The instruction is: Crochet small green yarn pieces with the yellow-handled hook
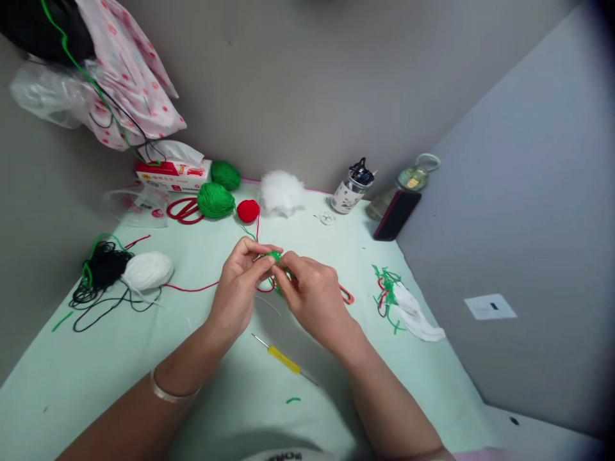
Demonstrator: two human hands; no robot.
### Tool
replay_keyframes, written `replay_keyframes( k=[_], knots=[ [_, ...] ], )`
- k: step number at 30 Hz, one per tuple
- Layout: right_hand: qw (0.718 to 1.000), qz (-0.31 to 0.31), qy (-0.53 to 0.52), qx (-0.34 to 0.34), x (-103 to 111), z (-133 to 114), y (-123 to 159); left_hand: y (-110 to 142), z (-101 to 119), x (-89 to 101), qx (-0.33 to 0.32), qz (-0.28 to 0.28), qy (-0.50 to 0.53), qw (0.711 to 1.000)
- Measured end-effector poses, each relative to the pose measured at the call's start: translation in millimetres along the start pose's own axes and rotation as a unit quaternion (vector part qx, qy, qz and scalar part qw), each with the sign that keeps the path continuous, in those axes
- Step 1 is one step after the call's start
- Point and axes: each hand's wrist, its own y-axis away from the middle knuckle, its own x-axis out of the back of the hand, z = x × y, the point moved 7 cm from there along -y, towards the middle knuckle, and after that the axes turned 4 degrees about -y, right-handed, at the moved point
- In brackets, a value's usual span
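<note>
Pinched between my two hands is a small piece of green crochet work (275,255), mostly covered by my fingers. My left hand (240,275) grips its left side, and a bracelet circles that wrist. At its right side my right hand (312,288) has thumb and fingers closed on the same piece. Whether the right hand also holds a tool is hidden. An orange loop-shaped handle (346,294) shows just beyond that hand. Below the hands a crochet hook with a yellow grip (283,360) lies on the pale green table (216,397).
Green yarn (216,200), a red ball (248,210), red scissors (185,210) and white stuffing (281,193) lie behind. White yarn (148,270) and black yarn (103,266) are left. A phone (396,215) leans on a bottle (382,203); yarn scraps (387,288) lie right.
</note>
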Motion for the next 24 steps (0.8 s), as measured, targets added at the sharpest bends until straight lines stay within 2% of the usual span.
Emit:
replay_keyframes(
  k=[3,7,11,14,18,21,24],
  knots=[
    [0.999,0.009,-0.036,-0.018,7.3,2.7,1.0,3.0,1.2,-6.6,0.022,-0.031,0.010,0.999],
    [0.993,0.044,-0.093,-0.050,18.4,8.2,0.8,4.2,4.3,-12.3,0.011,-0.059,0.003,0.998],
    [0.990,0.012,-0.125,-0.060,22.3,8.4,-0.1,2.4,0.7,-12.1,0.007,-0.064,0.008,0.998],
    [0.992,-0.032,-0.106,-0.055,18.3,1.4,2.7,-0.9,-1.4,-7.0,-0.026,-0.049,-0.016,0.998],
    [0.998,-0.051,-0.034,-0.032,4.7,-9.2,6.6,-5.9,-1.8,2.1,-0.082,-0.012,-0.053,0.995],
    [0.998,-0.057,-0.011,-0.023,-5.6,-9.3,5.4,-8.3,-2.6,5.5,-0.077,0.000,-0.055,0.996],
    [0.999,-0.034,-0.002,-0.029,-4.3,-3.1,2.0,-7.9,-2.5,4.8,-0.042,-0.006,-0.048,0.998]
  ],
)
